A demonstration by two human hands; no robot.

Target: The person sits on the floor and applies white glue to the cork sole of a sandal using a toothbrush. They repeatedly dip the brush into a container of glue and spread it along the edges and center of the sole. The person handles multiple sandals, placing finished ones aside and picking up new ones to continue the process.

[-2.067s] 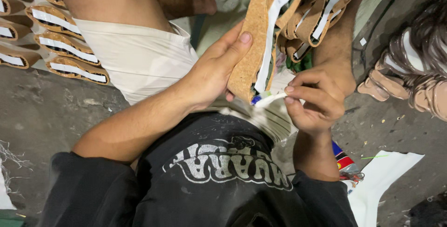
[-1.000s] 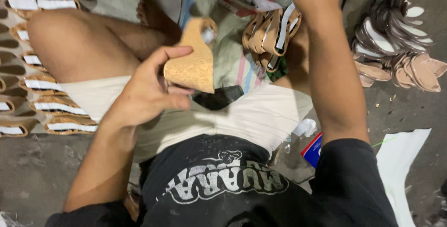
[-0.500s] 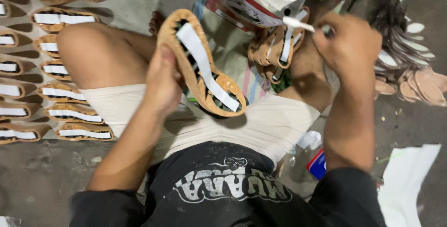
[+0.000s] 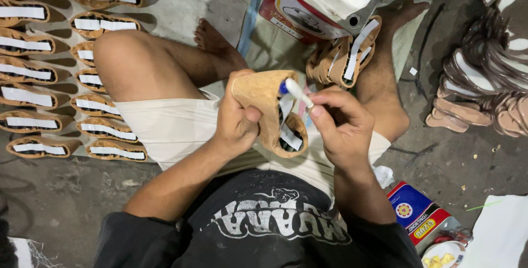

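Gripping a tan sandal sole (image 4: 268,103) over the lap, the left hand (image 4: 236,119) has its fingers curled round the sole's outer edge, thumb pressed on the near side, so the piece bends into a curve. White strips run down the inner face, which turns toward the right fingers. Right hand (image 4: 341,128) is just beside it, thumb and first fingers pinched together on a small brush (image 4: 297,92) with a white, glue-coated tip. That tip sits right at the upper rim of the sole, touching or almost touching, honestly can't tell which.

Below the right wrist, on the ground, there's a red and blue packet (image 4: 418,216) and next to it a little dish of yellow bits (image 4: 440,254).

Just past the fingertips, a bundle of similar soles (image 4: 341,56) with white strips leans against a red and white can (image 4: 324,1), with a white tub sitting in the can's open top.

Out beyond the left knuckles, rows of finished soles (image 4: 60,75) lie flat on the concrete, each with a white strip down the middle. Off past the right hand's far side there's a heap of darker brown soles (image 4: 487,75) stacked loosely.
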